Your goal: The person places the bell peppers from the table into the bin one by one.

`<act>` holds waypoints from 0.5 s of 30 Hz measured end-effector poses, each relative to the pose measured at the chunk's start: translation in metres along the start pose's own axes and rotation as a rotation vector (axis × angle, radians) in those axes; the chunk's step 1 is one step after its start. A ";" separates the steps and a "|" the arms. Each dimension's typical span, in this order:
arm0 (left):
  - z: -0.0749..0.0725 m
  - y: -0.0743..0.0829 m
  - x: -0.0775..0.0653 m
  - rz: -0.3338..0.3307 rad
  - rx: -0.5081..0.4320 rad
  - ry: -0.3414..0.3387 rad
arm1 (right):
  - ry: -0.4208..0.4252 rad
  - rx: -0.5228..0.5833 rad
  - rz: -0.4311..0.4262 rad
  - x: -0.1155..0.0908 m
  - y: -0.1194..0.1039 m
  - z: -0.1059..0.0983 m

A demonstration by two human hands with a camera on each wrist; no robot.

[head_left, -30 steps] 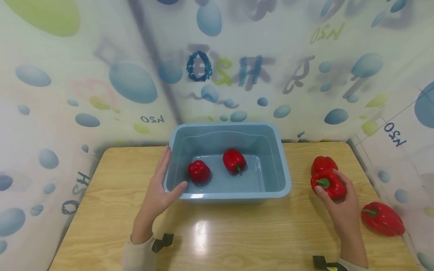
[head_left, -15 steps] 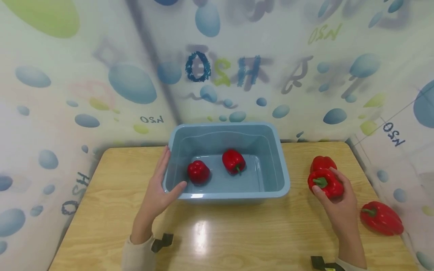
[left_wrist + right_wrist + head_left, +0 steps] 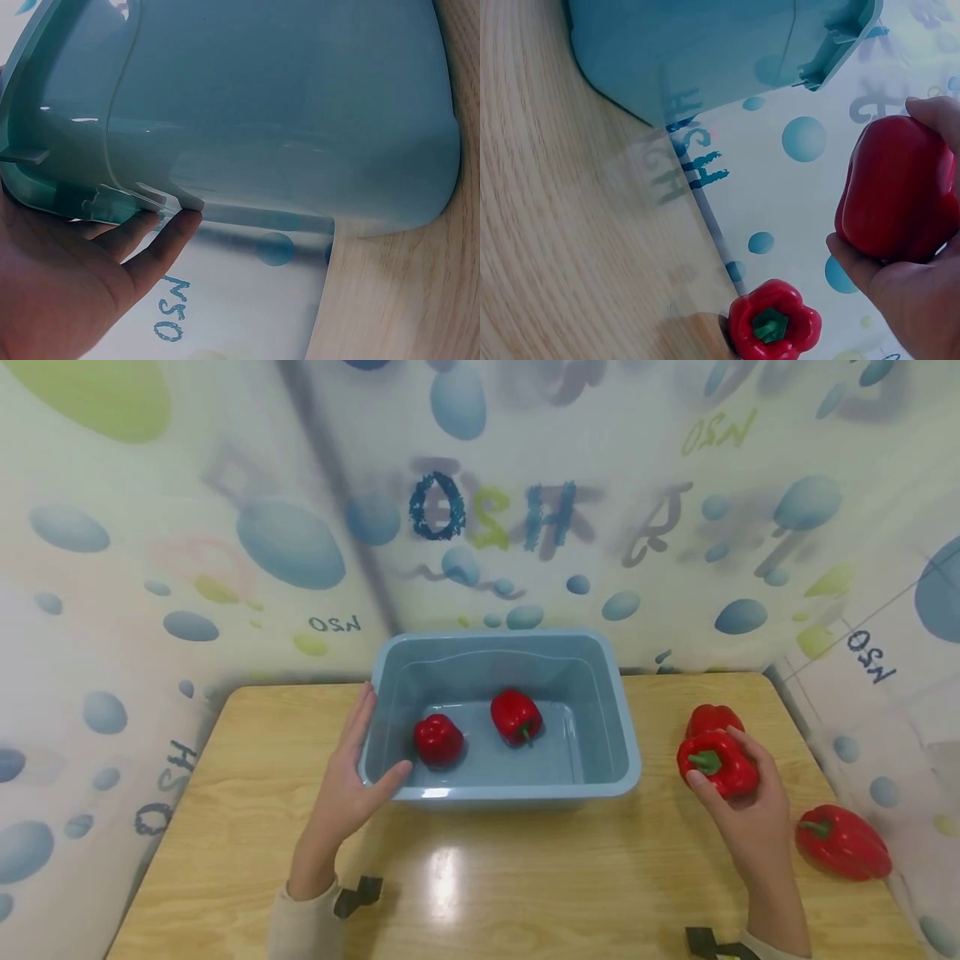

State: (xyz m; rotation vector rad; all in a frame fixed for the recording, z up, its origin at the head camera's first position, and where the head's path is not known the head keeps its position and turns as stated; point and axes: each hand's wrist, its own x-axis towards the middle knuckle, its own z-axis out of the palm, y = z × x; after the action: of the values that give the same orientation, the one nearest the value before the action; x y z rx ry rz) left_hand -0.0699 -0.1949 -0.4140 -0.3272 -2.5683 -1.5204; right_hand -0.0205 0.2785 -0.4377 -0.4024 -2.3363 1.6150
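My right hand [image 3: 761, 818] grips a red bell pepper [image 3: 738, 768] with a green stem, thumb on the near left side and fingers over the far right side. In the right wrist view this bell pepper [image 3: 900, 187] is held up off the table. Behind it lies another red bell pepper [image 3: 714, 718], partly covered in the head view. My left hand [image 3: 352, 777] touches the blue plastic bin [image 3: 510, 793] at its near left corner, fingers straight along the left side and thumb over the front rim. Inside the bin lie two red bell peppers, one left [image 3: 438, 741] and one central [image 3: 516, 717].
One more red bell pepper [image 3: 843, 843] lies on the wooden table [image 3: 562, 877] to the right of my right forearm. The bin stands near the table's back edge. A patterned sheet [image 3: 300, 485] hangs behind and at both sides.
My right hand has moved slightly left and away from me, carrying the bell pepper with it. The left hand and the bin hold their places.
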 end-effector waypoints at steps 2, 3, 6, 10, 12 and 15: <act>0.000 0.000 0.000 0.000 0.003 0.001 | -0.003 0.006 -0.015 -0.001 -0.002 0.001; 0.000 0.000 0.000 0.001 0.002 0.000 | -0.005 0.015 -0.023 -0.001 -0.002 0.001; 0.000 -0.001 0.000 0.003 -0.005 -0.001 | -0.013 0.046 -0.042 -0.002 -0.004 0.002; 0.000 -0.001 0.000 0.007 -0.015 -0.003 | -0.018 0.104 -0.053 -0.004 -0.008 0.003; 0.000 -0.002 0.000 0.009 -0.016 -0.003 | -0.015 0.114 -0.055 -0.006 -0.012 0.004; 0.001 -0.002 0.001 0.010 -0.017 -0.003 | -0.020 0.162 -0.061 -0.009 -0.020 0.005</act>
State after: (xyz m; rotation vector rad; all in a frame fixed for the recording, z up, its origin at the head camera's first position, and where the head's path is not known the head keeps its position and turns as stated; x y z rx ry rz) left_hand -0.0711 -0.1955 -0.4161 -0.3439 -2.5537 -1.5398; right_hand -0.0158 0.2638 -0.4215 -0.2782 -2.1884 1.7702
